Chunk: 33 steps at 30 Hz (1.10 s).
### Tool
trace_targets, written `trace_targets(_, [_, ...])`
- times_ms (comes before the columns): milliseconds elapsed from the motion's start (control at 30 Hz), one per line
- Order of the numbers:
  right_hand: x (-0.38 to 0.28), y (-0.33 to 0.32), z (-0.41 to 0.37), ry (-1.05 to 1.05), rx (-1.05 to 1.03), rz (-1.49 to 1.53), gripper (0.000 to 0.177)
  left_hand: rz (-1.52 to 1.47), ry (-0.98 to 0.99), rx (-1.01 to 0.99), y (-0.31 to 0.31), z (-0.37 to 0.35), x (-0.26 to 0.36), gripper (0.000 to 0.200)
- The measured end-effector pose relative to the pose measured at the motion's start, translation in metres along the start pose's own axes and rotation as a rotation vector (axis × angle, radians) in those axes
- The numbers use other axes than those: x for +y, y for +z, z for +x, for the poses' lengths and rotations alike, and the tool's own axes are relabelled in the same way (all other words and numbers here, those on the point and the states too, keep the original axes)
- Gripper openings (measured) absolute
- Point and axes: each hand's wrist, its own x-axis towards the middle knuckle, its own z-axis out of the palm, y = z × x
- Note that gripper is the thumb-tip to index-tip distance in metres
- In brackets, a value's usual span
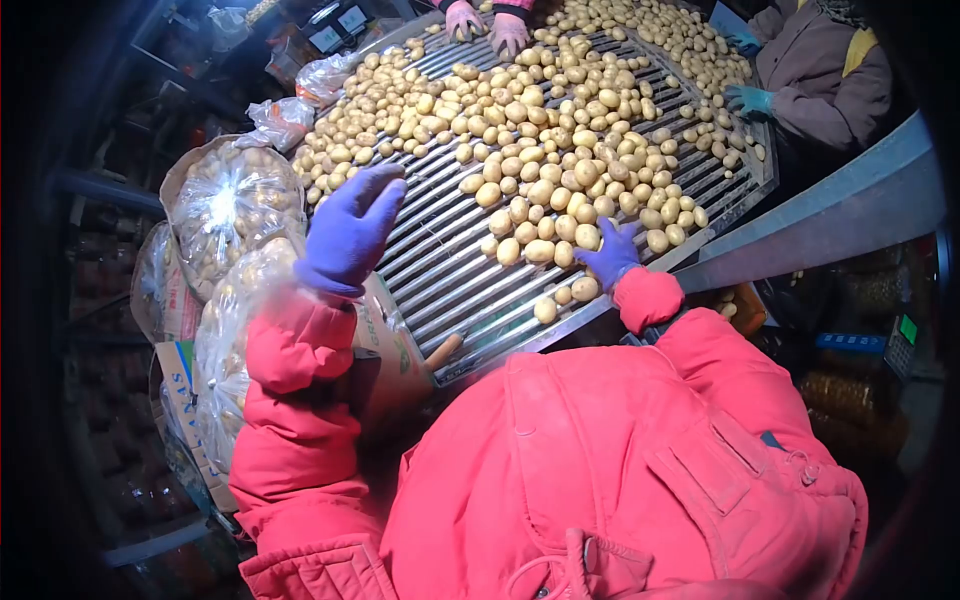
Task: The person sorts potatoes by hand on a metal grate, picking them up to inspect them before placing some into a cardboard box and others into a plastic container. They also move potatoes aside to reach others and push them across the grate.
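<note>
**Figure. Hand-sorting of potatoes on a roller desk, seen from the head camera.** The left hand (350,232), in a purple knitted glove, hangs raised over the near-left edge of the desk (440,270). Its grip is fully open, with the fingers flat and together, and it holds nothing. The right hand (612,255), gloved alike, lies at the near edge of the potatoes (540,190). Its fingers are spread and unclenched, and their tips touch a pale tuber (588,237) without closing on it.

The potatoes are small, oval, smooth and yellow-skinned. They lie thick across the middle and far end of the desk and thin out to a few strays near the wearer. The desk surface is a bed of parallel, ribbed steel rollers, bare on the near-left side.

*Technique (judgement).* Round tubers roll readily on such rollers. A light, cupped grip from above, taking one tuber at a time, should suit better than a pinch, and the free hand is best kept off the gaps between rollers.

*Surroundings.* Clear, glossy plastic sacks (235,205) bulging with potatoes stand left of the desk, beside a printed cardboard box (180,385). At the far end are a co-worker's pink-gloved hands (487,25). At the right, another's teal-gloved hand (748,100) rests among the potatoes.
</note>
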Motion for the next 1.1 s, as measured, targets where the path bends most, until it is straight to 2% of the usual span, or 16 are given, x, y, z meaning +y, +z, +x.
trace_targets(33, [0.002,0.002,-0.004,-0.081,0.029,-0.07,0.082,-0.027,-0.052,-0.035,0.002,0.002,-0.006,0.027])
trace_targets(67, [0.003,0.002,-0.002,-0.121,-0.039,-0.088,0.078,0.063,0.003,-0.026,0.004,0.006,-0.018,0.027])
trace_targets(133, [-0.007,-0.004,-0.003,-0.199,-0.179,-0.123,0.072,0.094,-0.043,-0.093,0.008,0.006,-0.014,0.028])
trace_targets(167, [-0.014,-0.009,0.001,-0.176,-0.168,-0.131,0.062,0.151,0.005,-0.09,0.011,0.003,-0.008,0.028])
trace_targets(267, [-0.015,-0.003,0.037,-0.29,0.199,0.045,0.054,0.4,0.181,-0.071,0.012,0.002,-0.015,0.028])
trace_targets(333, [-0.047,-0.026,0.056,-0.26,0.275,-0.055,0.05,0.535,0.259,-0.087,0.015,0.0,-0.014,0.03])
trace_targets(400, [-0.034,-0.011,0.103,-0.316,0.424,-0.272,0.048,0.613,0.264,-0.093,0.015,0.0,-0.016,0.031])
trace_targets(500, [-0.022,0.001,0.147,-0.177,0.144,-0.25,0.047,0.685,0.276,-0.097,0.013,0.0,-0.02,0.032])
trace_targets(600, [-0.025,-0.009,0.15,-0.459,0.006,-0.223,0.039,0.674,0.212,-0.119,0.011,0.003,-0.023,0.033])
trace_targets(633, [-0.044,-0.022,0.143,-0.373,-0.161,-0.199,0.042,0.679,0.21,-0.117,0.011,0.003,-0.024,0.033])
trace_targets(733, [-0.07,-0.02,0.118,-0.398,-0.312,-0.392,0.046,0.689,0.21,-0.129,0.009,0.006,-0.023,0.034])
trace_targets(767, [-0.057,-0.002,0.125,-0.508,-0.237,-0.37,0.048,0.689,0.211,-0.145,0.007,0.007,-0.023,0.034])
trace_targets(900, [-0.088,-0.013,0.115,-0.319,-0.334,-0.493,0.046,0.743,0.173,-0.181,0.005,0.007,-0.018,0.035])
trace_targets(1000, [-0.092,-0.009,0.122,-0.289,-0.181,-0.567,0.047,0.75,0.148,-0.219,0.004,0.008,-0.014,0.035])
trace_targets(1033, [-0.093,-0.004,0.122,-0.35,-0.112,-0.595,0.043,0.74,0.164,-0.207,0.003,0.008,-0.016,0.034])
trace_targets(1100, [-0.096,0.01,0.124,-0.46,-0.149,-0.598,0.043,0.743,0.165,-0.212,0.003,0.009,-0.02,0.034])
